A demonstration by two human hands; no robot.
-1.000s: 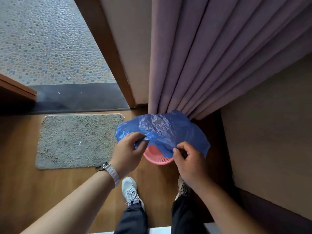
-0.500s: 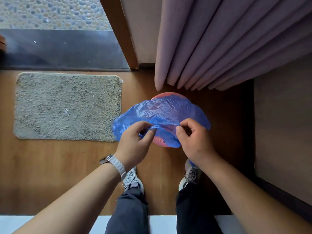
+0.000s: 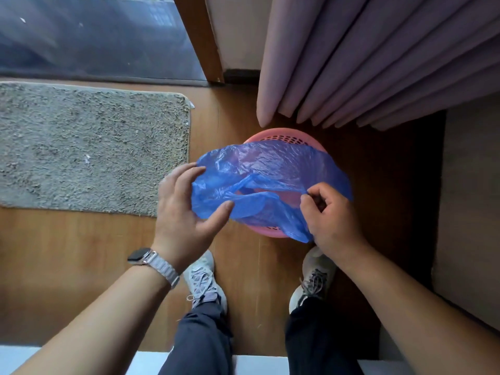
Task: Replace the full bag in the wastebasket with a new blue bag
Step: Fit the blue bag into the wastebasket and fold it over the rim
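Note:
A thin blue plastic bag [image 3: 273, 171] is stretched between my hands just above a pink perforated wastebasket [image 3: 282, 135] on the wooden floor. My left hand [image 3: 186, 209], with a watch on its wrist, grips the bag's left edge between thumb and spread fingers. My right hand [image 3: 328, 215] pinches the bag's right edge with curled fingers. The bag's mouth gapes a little between them, and the pink basket shows through the gap. Most of the basket's inside is hidden by the bag.
A grey shaggy mat [image 3: 92, 147] lies on the floor to the left. Mauve curtains [image 3: 365, 63] hang just behind the basket, with a wooden door frame [image 3: 200, 39] beside them. My two shoes [image 3: 205, 280] stand close in front of the basket. A wall [image 3: 470, 198] rises at right.
The view has tilted down and closer to the basket. My hands have moved apart, which has spread the bag's mouth wider over the basket. My left fingers have spread out.

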